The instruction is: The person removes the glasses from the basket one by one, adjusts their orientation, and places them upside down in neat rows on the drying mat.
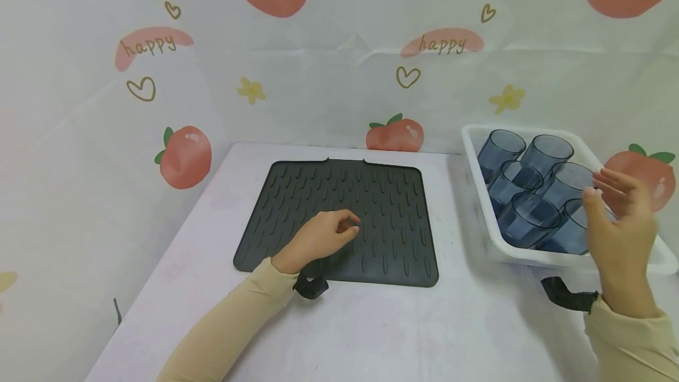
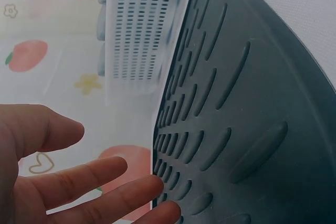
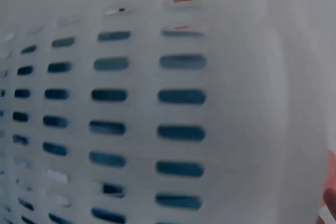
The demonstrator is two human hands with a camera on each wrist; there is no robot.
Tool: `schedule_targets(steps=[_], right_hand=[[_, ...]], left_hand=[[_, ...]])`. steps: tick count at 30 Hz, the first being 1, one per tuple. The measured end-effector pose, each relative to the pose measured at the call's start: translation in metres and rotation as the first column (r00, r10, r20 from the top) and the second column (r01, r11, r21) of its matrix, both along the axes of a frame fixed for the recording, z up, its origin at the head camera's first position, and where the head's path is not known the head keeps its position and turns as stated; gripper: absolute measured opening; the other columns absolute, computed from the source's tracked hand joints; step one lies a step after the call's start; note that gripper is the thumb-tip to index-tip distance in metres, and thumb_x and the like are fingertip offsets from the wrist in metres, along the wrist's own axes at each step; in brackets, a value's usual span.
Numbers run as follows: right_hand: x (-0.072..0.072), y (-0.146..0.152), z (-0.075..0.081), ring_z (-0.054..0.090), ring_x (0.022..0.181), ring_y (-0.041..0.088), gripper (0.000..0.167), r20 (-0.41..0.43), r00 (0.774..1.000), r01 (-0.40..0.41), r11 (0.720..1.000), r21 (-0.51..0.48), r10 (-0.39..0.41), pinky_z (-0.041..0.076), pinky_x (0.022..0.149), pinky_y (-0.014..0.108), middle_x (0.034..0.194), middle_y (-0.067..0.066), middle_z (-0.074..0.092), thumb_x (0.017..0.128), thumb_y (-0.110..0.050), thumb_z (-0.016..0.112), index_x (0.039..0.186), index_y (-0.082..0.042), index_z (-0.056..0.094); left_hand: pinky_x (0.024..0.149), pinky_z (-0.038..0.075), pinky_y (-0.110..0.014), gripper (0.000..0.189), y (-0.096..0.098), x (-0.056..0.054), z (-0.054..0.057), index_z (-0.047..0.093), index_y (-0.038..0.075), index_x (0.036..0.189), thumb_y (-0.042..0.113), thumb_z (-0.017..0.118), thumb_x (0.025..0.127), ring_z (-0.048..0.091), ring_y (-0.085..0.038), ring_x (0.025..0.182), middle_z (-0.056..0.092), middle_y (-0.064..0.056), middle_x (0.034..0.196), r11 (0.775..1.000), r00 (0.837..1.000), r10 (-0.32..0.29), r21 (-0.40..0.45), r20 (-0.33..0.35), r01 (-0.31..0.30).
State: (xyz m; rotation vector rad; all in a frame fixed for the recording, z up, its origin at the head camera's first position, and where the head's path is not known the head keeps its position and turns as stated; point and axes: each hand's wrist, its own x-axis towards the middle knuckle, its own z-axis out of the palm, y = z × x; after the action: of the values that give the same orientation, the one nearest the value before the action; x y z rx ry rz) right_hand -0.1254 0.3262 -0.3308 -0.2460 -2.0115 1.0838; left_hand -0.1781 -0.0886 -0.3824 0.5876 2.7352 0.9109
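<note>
Over the dark ribbed drying mat, my left hand hovers with relaxed fingers and holds nothing. The left wrist view shows that hand's thumb and fingers spread apart beside the mat. At the right, a white slotted basket contains several clear blue cups in two columns, mouths up. My right hand is raised at the basket's near right part, thumb and fingers apart. It overlaps the nearest right cup in view; contact cannot be told. The basket's slotted wall fills the right wrist view.
A white-covered table carries the mat and basket. Behind it hangs a pale backdrop printed with fruit, hearts and flowers. The basket stands to the right of the mat, with a strip of tabletop between them.
</note>
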Motion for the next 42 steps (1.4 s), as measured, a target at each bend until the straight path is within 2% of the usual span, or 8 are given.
schedule_targets(steps=[3, 9, 13, 18, 25, 29, 37, 42], right_hand=[[0.0, 0.005, -0.004, 0.054, 0.115, -0.005, 0.036, 0.023, 0.999, 0.031, 1.0, 0.0, -0.031, 0.035, 0.11, 0.02, 0.124, -0.015, 0.06, 0.094, -0.024, 0.06, 0.13, -0.021, 0.057], [0.001, 0.014, -0.012, 0.051, 0.119, -0.005, 0.039, 0.07, 0.994, 0.088, 0.996, 0.01, -0.088, 0.031, 0.112, 0.02, 0.119, -0.027, 0.053, 0.092, -0.02, 0.061, 0.131, -0.019, 0.058], [-0.001, 0.02, -0.016, 0.048, 0.127, 0.0, 0.044, 0.138, 0.983, 0.119, 0.992, 0.028, -0.122, 0.028, 0.113, 0.02, 0.13, -0.013, 0.055, 0.092, -0.02, 0.06, 0.135, -0.019, 0.055], [-0.003, 0.026, -0.02, 0.04, 0.138, 0.014, 0.052, 0.267, 0.954, 0.13, 0.99, 0.051, -0.139, 0.025, 0.116, 0.023, 0.146, 0.006, 0.048, 0.092, -0.021, 0.06, 0.142, -0.013, 0.048], [-0.003, 0.032, -0.018, 0.033, 0.142, 0.033, 0.062, 0.416, 0.902, 0.098, 0.993, 0.063, -0.116, 0.023, 0.119, 0.041, 0.151, 0.015, 0.037, 0.091, -0.019, 0.06, 0.147, -0.004, 0.037], [-0.001, 0.037, -0.02, 0.031, 0.14, 0.042, 0.066, 0.478, 0.874, 0.051, 0.995, 0.083, -0.085, 0.023, 0.117, 0.049, 0.151, 0.024, 0.033, 0.092, -0.024, 0.06, 0.148, 0.0, 0.033], [-0.001, 0.042, -0.022, 0.029, 0.137, 0.05, 0.071, 0.538, 0.842, -0.026, 0.994, 0.109, -0.037, 0.024, 0.113, 0.06, 0.151, 0.032, 0.027, 0.093, -0.03, 0.058, 0.149, 0.002, 0.027], [-0.001, 0.045, -0.023, 0.029, 0.133, 0.057, 0.075, 0.583, 0.812, -0.055, 0.989, 0.136, -0.034, 0.025, 0.108, 0.066, 0.151, 0.035, 0.024, 0.095, -0.034, 0.057, 0.15, 0.004, 0.023]], left_hand=[[0.073, 0.052, -0.033, 0.031, 0.0, 0.0, -0.001, 0.065, 0.017, 0.121, 0.032, 0.055, 0.097, 0.063, -0.012, 0.089, 0.07, 0.006, 0.098, 1.0, 1.0, 0.003, -0.002, -0.001, -0.003], [0.072, 0.052, -0.032, 0.03, -0.001, 0.0, 0.0, 0.065, 0.017, 0.121, 0.031, 0.055, 0.097, 0.063, -0.011, 0.088, 0.07, 0.006, 0.097, 1.0, 1.0, 0.002, 0.004, -0.003, -0.002], [0.073, 0.052, -0.032, 0.03, -0.002, 0.0, 0.0, 0.065, 0.017, 0.121, 0.031, 0.055, 0.097, 0.063, -0.011, 0.089, 0.07, 0.006, 0.098, 1.0, 1.0, 0.005, 0.005, -0.005, -0.005], [0.072, 0.052, -0.031, 0.03, -0.003, -0.001, 0.0, 0.065, 0.017, 0.122, 0.031, 0.054, 0.097, 0.063, -0.01, 0.087, 0.07, 0.006, 0.098, 1.0, 1.0, 0.0, 0.005, -0.004, 0.0], [0.067, 0.051, -0.029, 0.03, -0.003, -0.001, -0.001, 0.065, 0.016, 0.121, 0.031, 0.054, 0.097, 0.061, -0.008, 0.08, 0.069, 0.005, 0.097, 1.0, 1.0, -0.001, 0.006, 0.0, 0.001], [0.068, 0.051, -0.03, 0.03, -0.003, -0.001, -0.001, 0.065, 0.016, 0.121, 0.031, 0.055, 0.097, 0.061, -0.008, 0.081, 0.069, 0.005, 0.097, 1.0, 1.0, 0.003, 0.002, -0.003, -0.003], [0.07, 0.052, -0.031, 0.031, -0.004, -0.001, -0.001, 0.065, 0.016, 0.122, 0.032, 0.055, 0.097, 0.062, -0.01, 0.084, 0.069, 0.005, 0.097, 1.0, 1.0, 0.007, -0.004, -0.007, -0.007], [0.067, 0.051, -0.029, 0.03, -0.004, 0.0, -0.001, 0.065, 0.016, 0.122, 0.032, 0.055, 0.097, 0.06, -0.008, 0.08, 0.068, 0.006, 0.096, 1.0, 1.0, 0.01, -0.006, -0.009, -0.01]])
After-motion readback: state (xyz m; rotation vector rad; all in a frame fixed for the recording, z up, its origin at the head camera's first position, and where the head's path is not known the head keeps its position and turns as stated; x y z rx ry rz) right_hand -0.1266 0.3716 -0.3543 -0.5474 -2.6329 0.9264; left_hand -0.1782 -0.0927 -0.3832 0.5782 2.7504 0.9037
